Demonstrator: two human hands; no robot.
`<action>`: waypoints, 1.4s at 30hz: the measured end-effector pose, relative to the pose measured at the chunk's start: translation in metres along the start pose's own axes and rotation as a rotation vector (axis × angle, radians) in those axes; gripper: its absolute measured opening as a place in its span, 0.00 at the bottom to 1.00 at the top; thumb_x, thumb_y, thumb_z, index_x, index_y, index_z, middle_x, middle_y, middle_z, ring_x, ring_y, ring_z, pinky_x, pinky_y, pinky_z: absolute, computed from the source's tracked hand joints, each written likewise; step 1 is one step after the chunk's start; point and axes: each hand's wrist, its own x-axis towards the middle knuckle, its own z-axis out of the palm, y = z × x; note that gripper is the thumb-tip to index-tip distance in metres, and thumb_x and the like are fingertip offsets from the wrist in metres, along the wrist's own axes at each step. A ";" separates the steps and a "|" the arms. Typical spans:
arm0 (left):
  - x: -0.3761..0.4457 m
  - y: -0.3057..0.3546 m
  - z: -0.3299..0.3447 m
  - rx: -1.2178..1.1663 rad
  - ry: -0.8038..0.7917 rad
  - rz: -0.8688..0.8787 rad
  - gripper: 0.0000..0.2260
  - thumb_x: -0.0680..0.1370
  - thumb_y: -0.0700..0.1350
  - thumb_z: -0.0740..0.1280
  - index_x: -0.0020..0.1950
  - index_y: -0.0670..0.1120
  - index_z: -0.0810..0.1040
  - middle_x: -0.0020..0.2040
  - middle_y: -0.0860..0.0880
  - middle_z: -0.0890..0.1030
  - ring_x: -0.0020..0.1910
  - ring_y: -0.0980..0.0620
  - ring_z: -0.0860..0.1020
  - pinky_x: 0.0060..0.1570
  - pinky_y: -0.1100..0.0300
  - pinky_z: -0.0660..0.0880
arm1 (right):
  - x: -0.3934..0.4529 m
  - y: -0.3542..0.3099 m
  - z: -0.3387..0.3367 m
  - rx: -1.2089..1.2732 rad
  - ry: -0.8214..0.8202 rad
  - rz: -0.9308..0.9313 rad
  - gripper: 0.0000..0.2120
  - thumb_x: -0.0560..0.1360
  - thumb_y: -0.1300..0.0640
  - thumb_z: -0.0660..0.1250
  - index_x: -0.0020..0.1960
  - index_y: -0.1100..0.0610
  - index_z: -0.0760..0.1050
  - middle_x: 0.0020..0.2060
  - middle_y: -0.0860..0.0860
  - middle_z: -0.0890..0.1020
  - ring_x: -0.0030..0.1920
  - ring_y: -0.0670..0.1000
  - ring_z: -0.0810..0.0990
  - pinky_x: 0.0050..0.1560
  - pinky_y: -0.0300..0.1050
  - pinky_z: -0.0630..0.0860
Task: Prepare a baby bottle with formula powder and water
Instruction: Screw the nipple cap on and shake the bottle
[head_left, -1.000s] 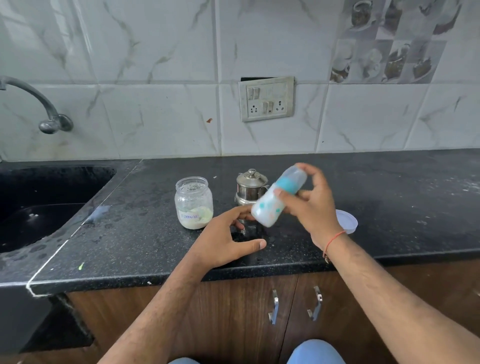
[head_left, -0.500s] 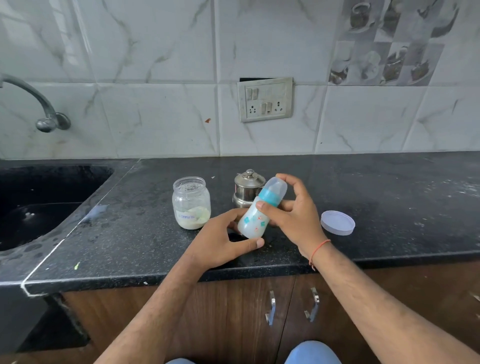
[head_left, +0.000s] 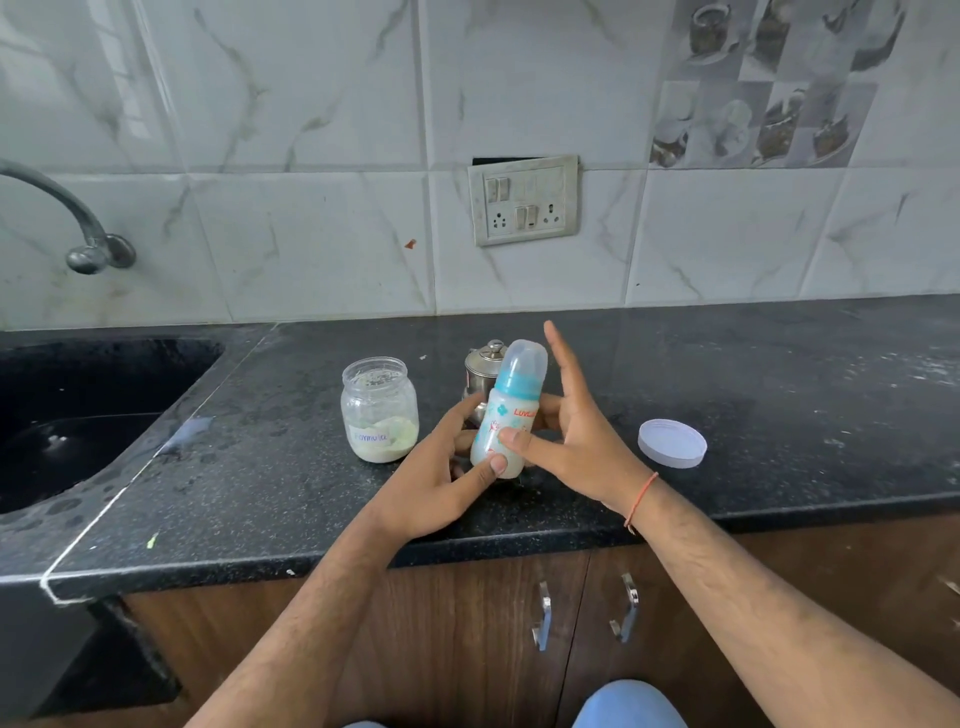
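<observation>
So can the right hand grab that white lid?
Probably yes. The lid lies alone on the counter beside the right hand, nothing between, though that hand's thumb touches the bottle.

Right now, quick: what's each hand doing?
Left hand: grips the baby bottle low on its body, thumb in front.
Right hand: fingers straight, thumb and palm touching the bottle, not curled round it.

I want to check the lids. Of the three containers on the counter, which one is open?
The glass formula jar is open: its mouth is bare. The baby bottle wears its cap and the small steel pot its knobbed lid.
</observation>
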 end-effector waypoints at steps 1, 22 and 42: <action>0.000 -0.001 0.000 -0.019 0.006 -0.004 0.40 0.80 0.60 0.73 0.88 0.56 0.58 0.63 0.56 0.88 0.60 0.43 0.85 0.61 0.45 0.80 | 0.003 -0.004 -0.002 0.037 0.038 -0.015 0.56 0.77 0.62 0.78 0.83 0.31 0.43 0.62 0.51 0.86 0.61 0.52 0.87 0.67 0.62 0.81; 0.000 -0.003 0.000 0.144 0.065 -0.014 0.48 0.73 0.61 0.83 0.88 0.56 0.62 0.71 0.69 0.79 0.68 0.63 0.77 0.65 0.55 0.80 | 0.008 -0.010 -0.014 0.336 0.377 0.025 0.38 0.76 0.66 0.78 0.72 0.35 0.65 0.61 0.57 0.85 0.60 0.60 0.87 0.53 0.64 0.86; 0.002 -0.006 0.001 0.168 0.090 0.043 0.45 0.73 0.62 0.83 0.86 0.56 0.67 0.72 0.64 0.79 0.67 0.61 0.79 0.65 0.55 0.80 | 0.013 0.002 0.000 0.389 0.446 0.059 0.36 0.76 0.66 0.77 0.73 0.39 0.66 0.57 0.54 0.87 0.58 0.62 0.87 0.51 0.63 0.86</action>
